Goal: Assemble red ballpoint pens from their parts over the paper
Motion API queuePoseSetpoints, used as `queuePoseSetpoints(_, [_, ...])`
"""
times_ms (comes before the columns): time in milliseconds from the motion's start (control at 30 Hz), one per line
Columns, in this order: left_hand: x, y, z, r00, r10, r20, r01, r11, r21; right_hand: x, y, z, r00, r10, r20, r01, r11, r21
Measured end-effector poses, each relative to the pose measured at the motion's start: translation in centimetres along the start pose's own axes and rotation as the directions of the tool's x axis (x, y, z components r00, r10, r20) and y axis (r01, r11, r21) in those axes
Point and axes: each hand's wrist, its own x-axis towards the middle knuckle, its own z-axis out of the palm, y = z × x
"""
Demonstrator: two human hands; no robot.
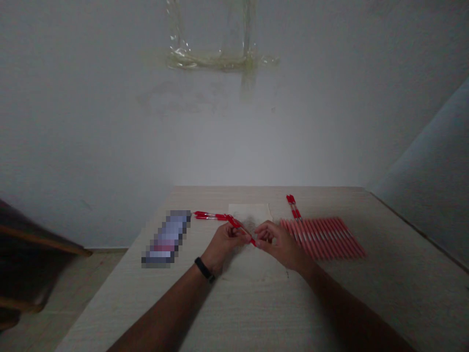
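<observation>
My left hand [224,242] and my right hand [275,240] meet over the middle of a light wooden table [256,303]. Both are closed on a red pen [240,227], which slants up to the left between them. My left wrist wears a dark band [204,269]. A second red pen [209,215] lies just beyond my left hand. To the right of my right hand lies a tidy row of several red pens [324,237]. Two more red pens [293,207] rest behind that row.
A pale sheet of paper [256,211] with a dark smudge lies behind the hands. A blurred-out rectangular object [167,238] sits at the table's left. A white wall with old tape stands close behind. Dark furniture [25,264] is at the far left.
</observation>
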Motion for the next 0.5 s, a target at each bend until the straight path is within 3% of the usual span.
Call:
queuePoseSetpoints(100, [0.2,-0.2,-0.2,0.997,0.010,-0.070,-0.008,0.999,0.034,-0.1,-0.3,0.2,1.000,-0.001,0.020,0.003,0.995,-0.100])
queuePoseSetpoints(367, [0.1,-0.5,0.0,0.999,0.004,-0.032,-0.003,0.998,0.057,-0.1,-0.3,0.1,0.995,-0.100,-0.008,0.093,0.950,-0.298])
queuePoseSetpoints(500, [0.1,-0.6,0.2,0.999,-0.029,-0.030,0.030,0.999,0.041,0.3,0.2,-1.3,0.990,-0.124,-0.068,0.087,0.915,-0.394])
